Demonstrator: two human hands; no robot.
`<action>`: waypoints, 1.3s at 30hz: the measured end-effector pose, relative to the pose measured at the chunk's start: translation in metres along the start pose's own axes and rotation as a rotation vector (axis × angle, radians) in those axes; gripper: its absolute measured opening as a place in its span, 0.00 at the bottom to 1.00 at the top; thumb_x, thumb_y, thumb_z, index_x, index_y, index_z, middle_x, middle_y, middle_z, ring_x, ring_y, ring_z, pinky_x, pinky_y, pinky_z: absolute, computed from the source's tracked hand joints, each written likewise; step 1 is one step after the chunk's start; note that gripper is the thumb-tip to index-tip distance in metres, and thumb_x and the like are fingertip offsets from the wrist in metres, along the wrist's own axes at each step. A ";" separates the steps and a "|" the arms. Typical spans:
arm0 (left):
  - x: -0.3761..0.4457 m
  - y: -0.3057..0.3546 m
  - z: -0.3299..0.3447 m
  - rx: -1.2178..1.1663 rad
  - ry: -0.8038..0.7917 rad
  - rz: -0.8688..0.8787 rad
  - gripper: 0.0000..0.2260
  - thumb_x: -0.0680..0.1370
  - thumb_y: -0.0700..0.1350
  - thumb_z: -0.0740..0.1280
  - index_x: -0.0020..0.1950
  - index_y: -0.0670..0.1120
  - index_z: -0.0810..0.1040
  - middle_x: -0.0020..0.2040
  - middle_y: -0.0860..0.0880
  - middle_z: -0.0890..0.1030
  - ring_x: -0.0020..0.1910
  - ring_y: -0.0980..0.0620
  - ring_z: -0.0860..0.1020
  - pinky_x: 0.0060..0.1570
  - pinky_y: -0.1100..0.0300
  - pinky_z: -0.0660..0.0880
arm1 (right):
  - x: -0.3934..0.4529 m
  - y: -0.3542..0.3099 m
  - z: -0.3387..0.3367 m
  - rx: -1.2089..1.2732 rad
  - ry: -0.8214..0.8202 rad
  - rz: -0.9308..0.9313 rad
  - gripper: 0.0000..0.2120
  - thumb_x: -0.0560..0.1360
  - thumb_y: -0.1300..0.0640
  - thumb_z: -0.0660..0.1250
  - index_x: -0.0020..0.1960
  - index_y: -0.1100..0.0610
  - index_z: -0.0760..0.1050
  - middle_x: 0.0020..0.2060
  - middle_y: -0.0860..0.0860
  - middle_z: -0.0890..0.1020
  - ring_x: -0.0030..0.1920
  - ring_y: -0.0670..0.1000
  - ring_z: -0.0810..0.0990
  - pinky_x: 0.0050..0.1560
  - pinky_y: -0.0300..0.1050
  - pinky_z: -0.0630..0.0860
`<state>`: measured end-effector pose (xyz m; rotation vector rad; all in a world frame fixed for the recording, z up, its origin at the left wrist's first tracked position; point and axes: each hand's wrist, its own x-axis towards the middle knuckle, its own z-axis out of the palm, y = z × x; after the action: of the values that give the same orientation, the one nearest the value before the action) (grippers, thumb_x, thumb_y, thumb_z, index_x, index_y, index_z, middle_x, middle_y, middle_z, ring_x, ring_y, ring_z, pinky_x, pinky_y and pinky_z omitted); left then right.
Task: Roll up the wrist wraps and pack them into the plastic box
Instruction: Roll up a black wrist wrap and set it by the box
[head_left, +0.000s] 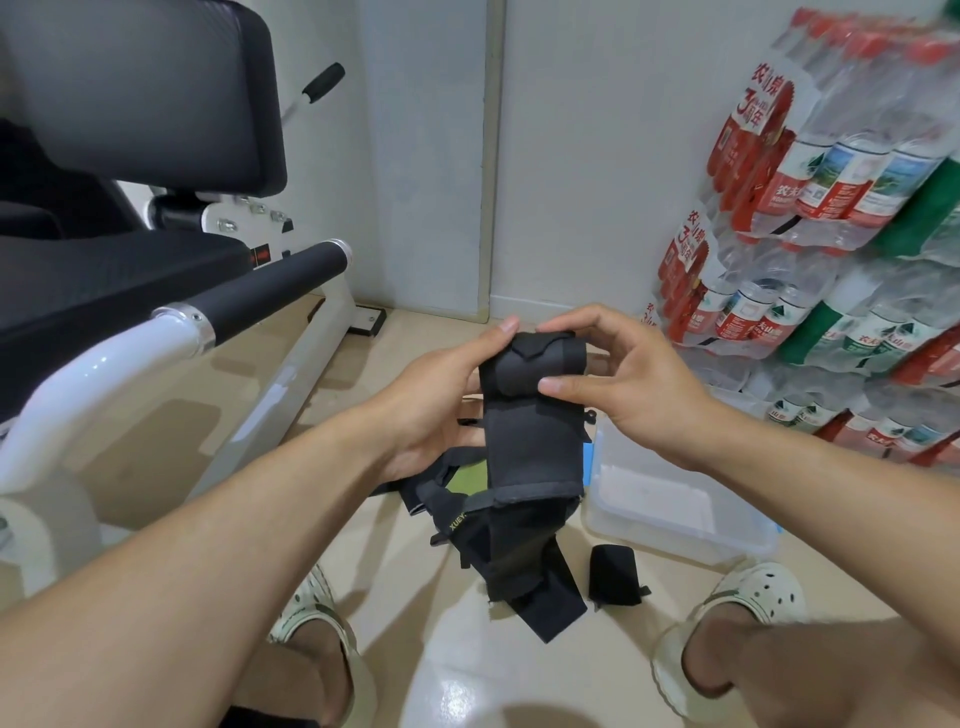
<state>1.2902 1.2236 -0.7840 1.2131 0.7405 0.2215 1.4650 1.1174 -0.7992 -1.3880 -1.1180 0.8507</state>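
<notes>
Broadly, lines run from the biggest thing down to the smallest.

Exercise machine (171, 291): fills the left side, its white frame and black padded bar reaching toward the middle; this is the hard edge on the left, and the left forearm lies close beside it.
Water bottle packs (831, 208): stacked up the right wall, closing that side; the open floor lies between them and the machine.
Plastic box (675, 514): clear, low, open-topped, on the floor just right of centre, below the right wrist; nothing shows inside it that I can make out.
Pile of wraps (514, 561): black straps heaped on the floor between the feet, just left of the box.
Wrist wrap (530, 410): held up above the pile, top end turned over into a short roll, the rest hanging free.
Rolled wrap (615, 574): lies on the floor just beside the box's near corner, apparently finished but not yet inside.
Left hand (441, 400): cups the wrap from the left, thumb pressed on the roll's top.
Right hand (618, 374): pinches the roll, thumb in front, fingers behind.
Step in hand: rolling, early on, I judge.
Next move: likely turning the roll down the hanging length, tightly, then lowering it right into the box.
</notes>
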 end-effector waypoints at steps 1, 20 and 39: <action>-0.001 0.000 0.000 -0.004 -0.001 -0.010 0.16 0.79 0.62 0.66 0.54 0.54 0.87 0.56 0.45 0.86 0.58 0.43 0.83 0.61 0.45 0.79 | 0.000 0.000 0.001 -0.017 0.005 -0.013 0.19 0.71 0.68 0.77 0.57 0.52 0.80 0.56 0.52 0.85 0.56 0.63 0.83 0.57 0.60 0.82; 0.005 0.005 0.001 -0.116 0.026 0.153 0.19 0.76 0.35 0.72 0.67 0.39 0.76 0.53 0.41 0.84 0.48 0.45 0.84 0.44 0.53 0.83 | 0.001 0.001 -0.011 0.129 -0.049 0.179 0.29 0.65 0.48 0.77 0.65 0.51 0.79 0.62 0.49 0.83 0.62 0.52 0.83 0.60 0.55 0.81; 0.010 -0.006 -0.002 -0.042 0.013 0.257 0.30 0.71 0.25 0.72 0.69 0.47 0.75 0.62 0.48 0.83 0.53 0.52 0.84 0.45 0.55 0.82 | 0.000 0.006 -0.010 0.137 -0.146 0.239 0.24 0.74 0.53 0.70 0.69 0.54 0.75 0.62 0.51 0.84 0.61 0.51 0.83 0.57 0.49 0.82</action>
<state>1.2947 1.2281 -0.7936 1.2664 0.5873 0.4549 1.4758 1.1146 -0.8034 -1.3791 -0.9947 1.1949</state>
